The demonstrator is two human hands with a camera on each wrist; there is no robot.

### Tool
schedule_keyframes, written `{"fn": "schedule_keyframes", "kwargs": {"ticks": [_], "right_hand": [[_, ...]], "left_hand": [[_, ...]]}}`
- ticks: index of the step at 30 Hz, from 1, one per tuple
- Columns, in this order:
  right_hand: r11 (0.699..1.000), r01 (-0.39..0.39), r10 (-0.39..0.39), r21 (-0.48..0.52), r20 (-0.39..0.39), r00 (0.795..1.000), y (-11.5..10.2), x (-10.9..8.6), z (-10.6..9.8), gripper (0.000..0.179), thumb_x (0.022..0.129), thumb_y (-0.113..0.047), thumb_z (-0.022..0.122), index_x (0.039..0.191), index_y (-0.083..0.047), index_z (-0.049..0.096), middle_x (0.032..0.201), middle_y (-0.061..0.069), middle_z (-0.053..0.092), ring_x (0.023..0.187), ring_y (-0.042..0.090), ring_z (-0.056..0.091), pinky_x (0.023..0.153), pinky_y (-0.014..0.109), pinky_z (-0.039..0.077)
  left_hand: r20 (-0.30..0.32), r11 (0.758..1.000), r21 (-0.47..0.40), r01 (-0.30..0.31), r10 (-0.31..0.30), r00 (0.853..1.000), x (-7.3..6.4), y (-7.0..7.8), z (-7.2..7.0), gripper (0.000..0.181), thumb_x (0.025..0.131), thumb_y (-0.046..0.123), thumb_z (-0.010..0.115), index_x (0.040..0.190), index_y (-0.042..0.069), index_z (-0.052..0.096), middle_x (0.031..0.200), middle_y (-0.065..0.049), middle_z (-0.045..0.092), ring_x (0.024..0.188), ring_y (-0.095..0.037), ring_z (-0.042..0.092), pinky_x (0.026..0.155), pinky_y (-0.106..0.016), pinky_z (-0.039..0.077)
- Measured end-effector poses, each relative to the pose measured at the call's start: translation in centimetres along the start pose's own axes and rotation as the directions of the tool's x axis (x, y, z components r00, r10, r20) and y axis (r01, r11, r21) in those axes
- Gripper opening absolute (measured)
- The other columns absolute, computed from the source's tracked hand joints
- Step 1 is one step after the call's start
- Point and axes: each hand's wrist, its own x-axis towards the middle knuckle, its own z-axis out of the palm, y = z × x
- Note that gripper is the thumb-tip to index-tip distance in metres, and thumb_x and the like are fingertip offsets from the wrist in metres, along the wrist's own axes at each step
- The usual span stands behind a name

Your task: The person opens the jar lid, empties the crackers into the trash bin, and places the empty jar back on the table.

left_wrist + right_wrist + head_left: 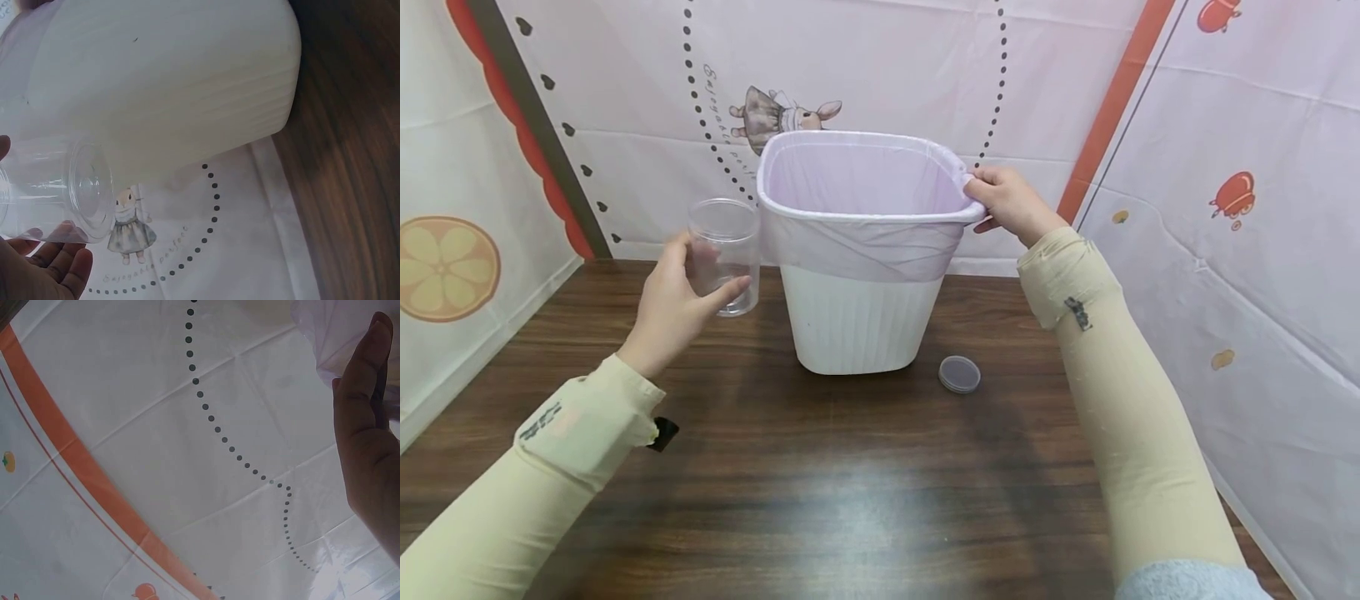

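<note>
A white trash bin (857,321) stands on the table, lined with a pale purple trash bag (865,246) folded over its rim. My right hand (1017,204) grips the bin's right rim corner, thumb over the bag and fingers beneath. In the right wrist view, that hand (369,419) shows at the right edge beside the bag. Left of the bin, my left hand (673,304) holds a clear plastic jar (726,258) upright, thumb in front and fingers behind. The left wrist view shows the jar's base (90,190) close to the bin's side. No contents show in the jar.
A round, flat translucent lid (959,374) lies on the dark wooden table (820,500), just right of the bin's base. Printed white cloth (880,67) hangs behind the bin and along both sides.
</note>
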Motion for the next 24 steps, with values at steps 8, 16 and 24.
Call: {"fn": "schedule_keyframes", "kwargs": {"ticks": [8,16,24], "right_hand": [[1.0,-0.008,0.008,0.0,0.001,1.0,-0.1,0.0,-0.1,0.043,0.1,-0.02,0.04,0.133,0.006,0.049,0.073,-0.009,0.052,0.064,0.0,0.052,0.063,0.019,0.053],[1.0,-0.016,0.016,-0.006,-0.001,1.0,0.0,0.0,-0.1,0.044,0.1,-0.02,0.039,0.134,0.006,0.048,0.073,-0.009,0.052,0.064,0.0,0.052,0.063,0.019,0.053],[1.0,-0.021,0.021,-0.013,-0.002,1.0,0.0,0.0,-0.2,0.043,0.1,-0.02,0.039,0.133,0.005,0.05,0.073,-0.009,0.052,0.064,0.001,0.052,0.064,0.019,0.053]], "left_hand": [[0.019,1.0,-0.002,0.01,-0.01,1.0,-1.0,-0.5,0.4,0.068,0.084,0.033,0.074,0.132,-0.001,0.039,0.121,-0.019,0.05,0.105,-0.031,0.051,0.084,-0.038,0.039],[0.034,1.0,0.009,-0.007,0.007,0.999,-1.6,-1.2,0.9,0.062,0.084,0.032,0.074,0.127,0.002,0.042,0.117,-0.016,0.052,0.1,-0.025,0.051,0.08,-0.032,0.039],[0.082,1.0,0.004,0.01,-0.011,0.997,-2.5,-1.8,1.6,0.067,0.084,0.033,0.074,0.13,0.001,0.038,0.115,-0.017,0.052,0.103,-0.028,0.05,0.083,-0.032,0.036]]}}
